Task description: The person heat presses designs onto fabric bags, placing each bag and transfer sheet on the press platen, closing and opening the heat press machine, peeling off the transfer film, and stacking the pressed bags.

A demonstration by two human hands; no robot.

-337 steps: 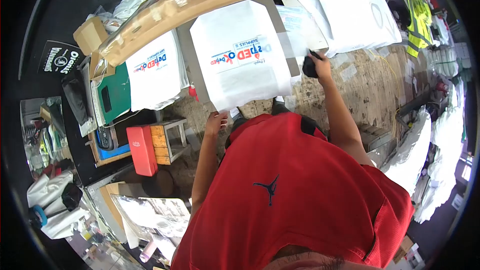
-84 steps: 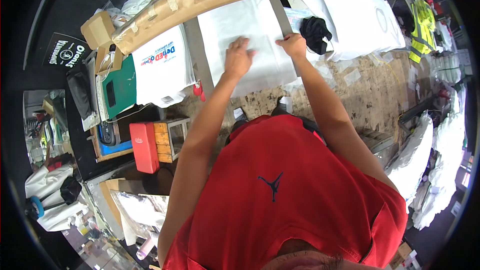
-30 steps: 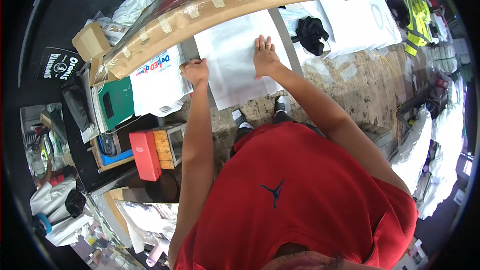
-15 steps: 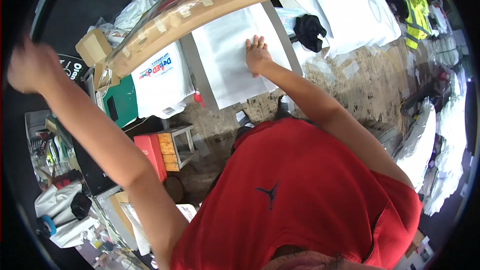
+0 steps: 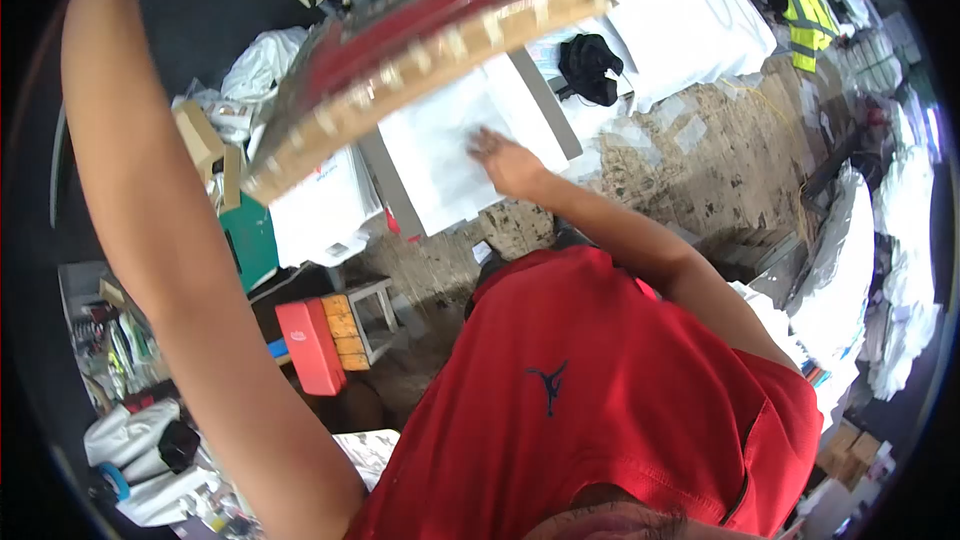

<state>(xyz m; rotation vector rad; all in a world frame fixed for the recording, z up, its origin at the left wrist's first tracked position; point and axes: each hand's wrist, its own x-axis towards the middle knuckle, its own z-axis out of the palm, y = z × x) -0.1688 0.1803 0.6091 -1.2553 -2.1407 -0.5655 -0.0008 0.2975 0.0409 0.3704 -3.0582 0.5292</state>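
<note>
My right hand (image 5: 508, 165) is over a flat sheet of white fabric (image 5: 425, 165), its fingers apart and slightly blurred; I cannot tell whether they touch it. The fabric lies across a grey board (image 5: 545, 105), whose edges show on both sides. Above the fabric's far part, a screen printing frame (image 5: 450, 45) with a taped wooden edge and red mesh is tilted up. My left forearm (image 5: 125, 140) stretches up past the top left edge, and the hand at its end is out of sight.
White printed fabric (image 5: 325, 215) lies left of the board. On the right are a black cloth (image 5: 590, 70) and a large white-covered surface (image 5: 690, 20). A red box (image 5: 310, 345) stands by a wooden stool (image 5: 375, 320). A yellow vest (image 5: 803, 10) hangs at far right.
My left hand has risen out of the view. My right hand has shifted slightly left and nearer to me over the fabric. The frame now shows more of its red top.
</note>
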